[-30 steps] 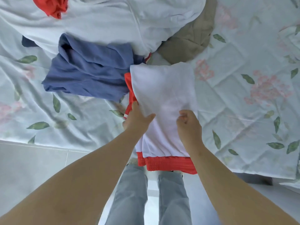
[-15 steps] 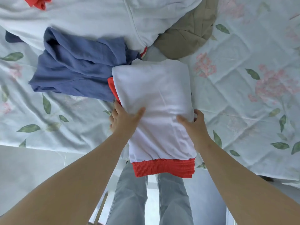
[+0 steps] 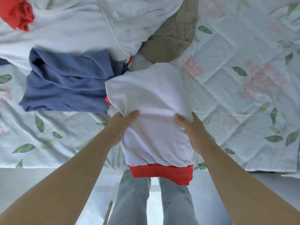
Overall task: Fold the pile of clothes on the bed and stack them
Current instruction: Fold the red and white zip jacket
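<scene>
A folded white garment with a red ribbed hem [image 3: 151, 101] is held over the bed's near edge, its hem hanging toward my legs. My left hand [image 3: 121, 125] grips its left side, thumb on top and fingers underneath. My right hand [image 3: 191, 129] grips its right side the same way. Beyond it lies the unfolded pile: a blue garment [image 3: 68, 83], a large white garment [image 3: 84, 25], a tan garment [image 3: 172, 38] and a red one [image 3: 17, 15] at the far left.
The bed is covered by a pale floral quilt [image 3: 243, 78], with bare quilt stretching to the right of the held garment. The bed's near edge [image 3: 48, 168] runs across the lower frame, with light floor below it.
Both hands have closed on the sides of the white garment and lifted it off the quilt toward me. Its middle now bunches between my thumbs.
</scene>
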{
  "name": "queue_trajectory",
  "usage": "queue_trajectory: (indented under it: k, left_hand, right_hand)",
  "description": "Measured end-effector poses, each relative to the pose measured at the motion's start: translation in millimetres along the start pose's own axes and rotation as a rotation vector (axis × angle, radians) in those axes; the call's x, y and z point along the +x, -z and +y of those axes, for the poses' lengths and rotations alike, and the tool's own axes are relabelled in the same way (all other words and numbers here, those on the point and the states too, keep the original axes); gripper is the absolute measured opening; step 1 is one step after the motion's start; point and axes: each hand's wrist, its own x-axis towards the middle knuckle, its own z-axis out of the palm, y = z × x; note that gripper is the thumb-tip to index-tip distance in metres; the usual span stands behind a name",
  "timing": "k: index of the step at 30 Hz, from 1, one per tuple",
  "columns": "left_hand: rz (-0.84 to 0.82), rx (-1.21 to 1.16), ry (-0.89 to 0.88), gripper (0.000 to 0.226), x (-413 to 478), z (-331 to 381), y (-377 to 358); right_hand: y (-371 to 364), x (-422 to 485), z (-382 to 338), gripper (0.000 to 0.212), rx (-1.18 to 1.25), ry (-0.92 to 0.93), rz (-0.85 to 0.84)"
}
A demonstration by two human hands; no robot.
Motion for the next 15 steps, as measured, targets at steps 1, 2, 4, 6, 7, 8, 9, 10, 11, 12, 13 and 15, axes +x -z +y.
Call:
queue_trajectory:
  k: [1, 2, 4, 6, 7, 8, 9, 10, 11, 12, 13, 15]
  left_hand:
    - [-0.040, -0.014, 0.023, 0.033, -3, 3, -4]
    - [-0.076, -0.024, 0.040, 0.036, -5, 5, -10]
    - [-0.113, -0.063, 0.067, 0.046, -10, 5, -22]
    - [-0.138, -0.103, 0.095, 0.062, -12, 6, -39]
    - [-0.159, -0.111, 0.109, 0.068, -12, 8, -49]
    - [-0.177, -0.110, 0.115, 0.071, -12, 11, -61]
    - [-0.187, -0.107, 0.110, 0.070, -11, 14, -75]
    - [-0.187, -0.106, 0.093, 0.069, -10, 18, -90]
    - [-0.181, -0.110, 0.067, 0.068, -8, 23, -108]
    - [-0.177, -0.109, 0.038, 0.068, -6, 27, -128]
    - [-0.179, -0.106, 0.015, 0.068, -4, 32, -151]
    - [-0.192, -0.110, 0.004, 0.070, -1, 42, -197]
  right_hand:
    - [3, -2, -1, 0.043, 0.011, 0.008, -0.001]
    - [7, -3, -3, 0.040, 0.014, 0.017, -0.002]
    - [17, -5, -6, 0.031, 0.024, 0.024, -0.006]
    - [35, -5, -10, 0.024, 0.055, 0.025, -0.002]
    - [45, -4, -11, 0.023, 0.066, 0.026, 0.002]
    - [58, -2, -13, 0.023, 0.071, 0.028, 0.013]
    - [71, 0, -16, 0.024, 0.076, 0.031, 0.027]
    - [86, 4, -21, 0.025, 0.081, 0.038, 0.034]
    - [103, 8, -26, 0.026, 0.084, 0.050, 0.033]
    - [121, 13, -32, 0.026, 0.085, 0.066, 0.036]
    - [141, 17, -37, 0.026, 0.081, 0.081, 0.046]
    - [185, 27, -52, 0.025, 0.055, 0.105, 0.077]
